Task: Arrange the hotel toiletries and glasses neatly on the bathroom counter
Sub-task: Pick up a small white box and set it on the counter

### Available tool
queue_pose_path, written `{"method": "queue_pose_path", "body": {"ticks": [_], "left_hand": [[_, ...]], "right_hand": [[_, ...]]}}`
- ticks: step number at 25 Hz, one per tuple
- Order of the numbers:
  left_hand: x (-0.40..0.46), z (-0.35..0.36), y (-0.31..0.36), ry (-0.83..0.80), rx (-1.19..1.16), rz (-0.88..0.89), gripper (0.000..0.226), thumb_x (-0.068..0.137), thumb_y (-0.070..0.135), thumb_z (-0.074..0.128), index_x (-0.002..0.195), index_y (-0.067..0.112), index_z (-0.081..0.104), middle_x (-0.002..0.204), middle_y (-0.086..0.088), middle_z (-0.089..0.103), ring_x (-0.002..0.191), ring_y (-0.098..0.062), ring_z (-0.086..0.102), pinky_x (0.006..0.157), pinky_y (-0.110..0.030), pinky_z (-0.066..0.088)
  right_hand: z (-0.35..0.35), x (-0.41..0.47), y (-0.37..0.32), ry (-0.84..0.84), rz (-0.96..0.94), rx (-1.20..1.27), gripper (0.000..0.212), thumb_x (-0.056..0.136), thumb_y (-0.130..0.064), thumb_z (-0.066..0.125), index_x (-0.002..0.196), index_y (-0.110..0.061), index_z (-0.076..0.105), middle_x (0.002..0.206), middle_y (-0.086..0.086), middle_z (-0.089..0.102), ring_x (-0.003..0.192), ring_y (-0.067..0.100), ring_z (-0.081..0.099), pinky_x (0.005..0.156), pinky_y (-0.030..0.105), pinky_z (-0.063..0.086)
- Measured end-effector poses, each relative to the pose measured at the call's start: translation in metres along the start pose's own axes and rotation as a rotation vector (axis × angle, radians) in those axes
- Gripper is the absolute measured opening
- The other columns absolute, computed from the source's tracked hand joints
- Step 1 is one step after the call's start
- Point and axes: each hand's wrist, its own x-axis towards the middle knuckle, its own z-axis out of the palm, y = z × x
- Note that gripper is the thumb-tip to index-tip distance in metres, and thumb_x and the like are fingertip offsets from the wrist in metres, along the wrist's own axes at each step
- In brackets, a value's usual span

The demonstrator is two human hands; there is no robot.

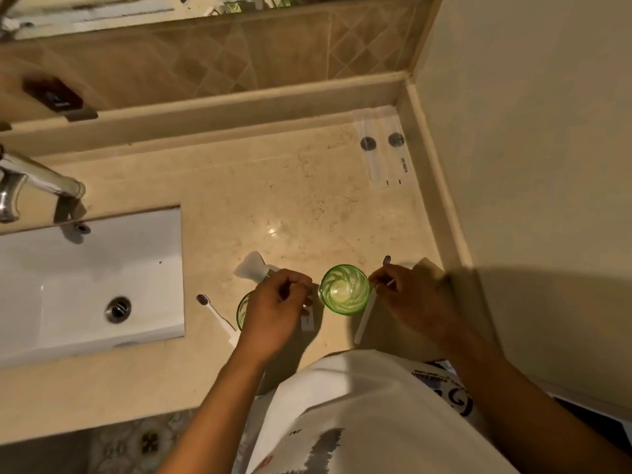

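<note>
Head view: the left hand (273, 304) is curling its fingers round a small white sachet or tube (307, 321), pinching it low over the counter (273, 200), probably readying it to lie beside the glasses. A second green glass (243, 311) is sitting half hidden under that hand, at its 9 o'clock. The right hand (415, 295) is pinching a toothbrush (387, 265), head pointing to 11 o'clock, likely lining it up next to the upright green glass (344, 289) standing between both hands. A white stick-like packet (364, 319) is lying at that glass's 5 o'clock. Another toothbrush (213, 313) is lying near the sink (89, 278) edge, unsorted. Wrapped items (384, 148) are resting at 1 o'clock, in the far corner.
</note>
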Motion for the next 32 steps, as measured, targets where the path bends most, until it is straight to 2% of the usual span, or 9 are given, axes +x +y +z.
{"method": "queue_pose_path", "body": {"ticks": [4,7,10,14,17,22,26,29,32], "left_hand": [[-0.036,0.013,-0.018,-0.083,-0.085,-0.084,0.022,0.098,0.003,0.052,0.089,0.007,0.072,0.075,-0.005,0.074,0.071,-0.015,0.072,0.07,-0.033,0.057],[-0.049,0.02,-0.042,-0.104,-0.074,-0.142,0.026,0.098,0.002,0.052,0.086,0.013,0.073,0.075,0.002,0.076,0.07,-0.01,0.071,0.072,-0.028,0.054],[-0.053,0.022,-0.061,-0.104,-0.014,-0.191,0.028,0.095,0.006,0.055,0.084,0.022,0.076,0.082,0.007,0.077,0.077,-0.014,0.071,0.077,-0.032,0.056],[-0.058,0.009,-0.085,-0.063,-0.025,-0.269,0.028,0.094,0.006,0.053,0.086,0.018,0.077,0.081,-0.001,0.078,0.08,-0.026,0.073,0.082,-0.043,0.06],[-0.058,-0.006,-0.109,0.009,-0.046,-0.305,0.026,0.096,0.011,0.055,0.089,0.022,0.078,0.083,0.001,0.079,0.082,-0.024,0.074,0.087,-0.051,0.06],[-0.054,-0.011,-0.114,0.054,-0.123,-0.324,0.021,0.097,0.014,0.057,0.097,0.021,0.077,0.09,0.0,0.078,0.09,-0.025,0.073,0.089,-0.049,0.059],[-0.05,0.003,-0.114,0.002,-0.224,-0.276,0.027,0.09,0.015,0.059,0.109,0.033,0.067,0.116,0.004,0.073,0.105,-0.016,0.069,0.097,-0.048,0.056],[-0.043,0.018,-0.106,-0.072,-0.503,-0.376,0.032,0.097,0.012,0.055,0.122,0.03,0.066,0.127,-0.007,0.066,0.105,-0.024,0.065,0.079,-0.04,0.056],[-0.04,0.024,-0.089,-0.17,-0.74,-0.559,0.027,0.102,0.03,0.051,0.103,0.027,0.078,0.097,-0.008,0.068,0.079,-0.021,0.06,0.063,-0.029,0.045]], "right_hand": [[0.017,-0.017,0.016,-0.084,0.075,-0.006,0.014,0.098,-0.02,0.057,0.105,-0.021,0.069,0.09,-0.013,0.063,0.084,0.001,0.06,0.067,0.01,0.042],[0.029,-0.028,0.022,-0.158,0.094,-0.001,0.015,0.099,-0.02,0.056,0.106,-0.02,0.069,0.097,-0.005,0.068,0.085,0.003,0.061,0.069,0.013,0.046],[0.038,-0.033,0.02,-0.213,0.092,-0.021,0.017,0.097,-0.021,0.057,0.106,-0.019,0.071,0.105,-0.001,0.07,0.092,0.009,0.064,0.082,0.025,0.054],[0.062,-0.038,0.002,-0.342,0.033,-0.111,0.025,0.095,-0.021,0.056,0.116,-0.02,0.069,0.12,-0.001,0.07,0.104,0.009,0.061,0.085,0.015,0.044],[0.085,-0.042,-0.02,-0.401,-0.036,-0.132,0.04,0.094,-0.02,0.054,0.134,-0.016,0.06,0.128,0.004,0.067,0.116,0.017,0.061,0.096,0.023,0.044],[0.098,-0.037,-0.037,-0.409,-0.052,-0.162,0.046,0.094,-0.021,0.054,0.14,-0.014,0.053,0.114,0.004,0.069,0.1,0.014,0.06,0.082,0.025,0.043],[0.101,-0.03,-0.044,-0.386,-0.049,-0.095,0.056,0.093,-0.019,0.057,0.147,-0.02,0.04,0.09,-0.009,0.06,0.082,0.007,0.056,0.067,0.017,0.04],[0.103,-0.028,-0.051,-0.382,-0.049,-0.019,0.047,0.09,-0.021,0.059,0.135,-0.013,0.049,0.091,-0.009,0.06,0.078,0.004,0.057,0.063,0.01,0.039],[0.1,-0.032,-0.052,-0.409,-0.03,0.061,0.059,0.072,-0.05,0.057,0.122,-0.018,0.052,0.096,-0.008,0.064,0.087,0.01,0.063,0.076,0.021,0.049]]}}
